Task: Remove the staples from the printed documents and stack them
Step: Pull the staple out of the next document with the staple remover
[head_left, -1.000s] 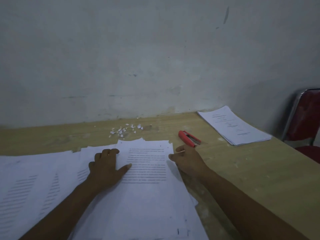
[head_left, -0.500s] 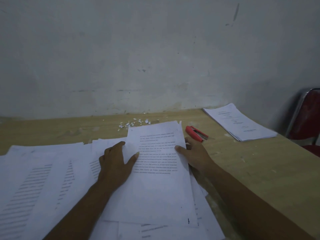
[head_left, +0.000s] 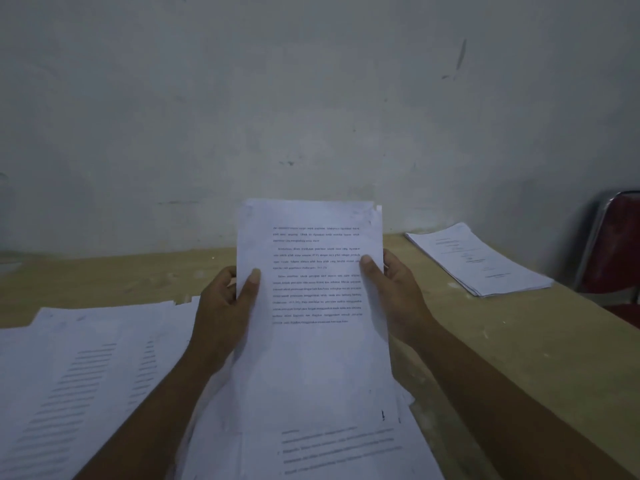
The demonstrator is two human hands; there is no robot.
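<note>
Moments after lying flat on the pile, a white printed document of typed text (head_left: 311,289) is raised upright in front of the person, clear of the pale wooden table (head_left: 519,341). The left hand (head_left: 221,306) grips its left edge, thumb across the front of the page and fingers curled behind. The right hand (head_left: 394,292) clasps the opposite edge the same way. Half a second earlier both hands lay flat on the sheet, pressing it onto the papers beneath.

A second page edge peeks out at the top corner above the right hand, suggesting more than one sheet is held; whether a staple remains there is too small to tell. Below and outside the left hand, loose white printed pages (head_left: 86,358) lie fanned across the table. Well beyond the right hand, a neat stack of white documents (head_left: 474,261) sits near the wall, beside a red chair with a metal frame (head_left: 616,244). The red staple remover seen just past the right hand a moment ago is now hidden behind the raised pages.

The lift likely means this set is finished and ready to be squared and carried to the stack.
</note>
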